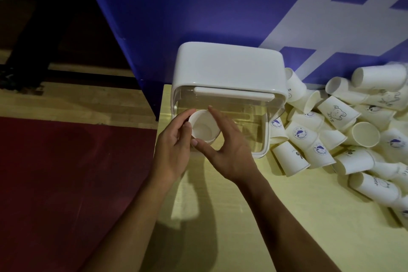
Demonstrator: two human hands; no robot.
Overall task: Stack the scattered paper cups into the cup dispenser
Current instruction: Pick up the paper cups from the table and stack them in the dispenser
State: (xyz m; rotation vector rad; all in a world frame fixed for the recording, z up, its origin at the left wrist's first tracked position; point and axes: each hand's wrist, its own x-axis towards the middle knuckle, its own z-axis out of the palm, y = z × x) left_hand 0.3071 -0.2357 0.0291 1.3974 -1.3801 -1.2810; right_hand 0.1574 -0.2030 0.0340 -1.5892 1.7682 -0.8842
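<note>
- Paper cup [204,127]: one white cup is held in both hands, at the front left corner of the cup dispenser [229,66]. Its open mouth faces up at us, and its round bottom shows inside.
- The left hand [174,150] holds the cup's left side, with its fingers [185,117] curled round the rim.
- The right hand [231,150] holds the other side. Its pointing finger [217,116] lies along the far rim and its thumb [204,146] is on the near rim, so the cup is pinched between them.
- I cannot tell if the cup is partly inside the dispenser or just in front of its clear wall.
- The dispenser is a box with a white lid and a see-through body. A white bar handle [234,93] runs along its front. It stands on the pale yellow table [242,227], close to the table's left edge.
- A big pile of paper cups [331,130] lies on the table, just to the right of the dispenser. Most are on their sides, all mixed up. Some have little blue round pictures, and one has a drawn bear.
- Behind the table stands a blue wall [198,6] with wide white stripes.
- To the left, the floor is wood with a dark red mat [66,172].
</note>
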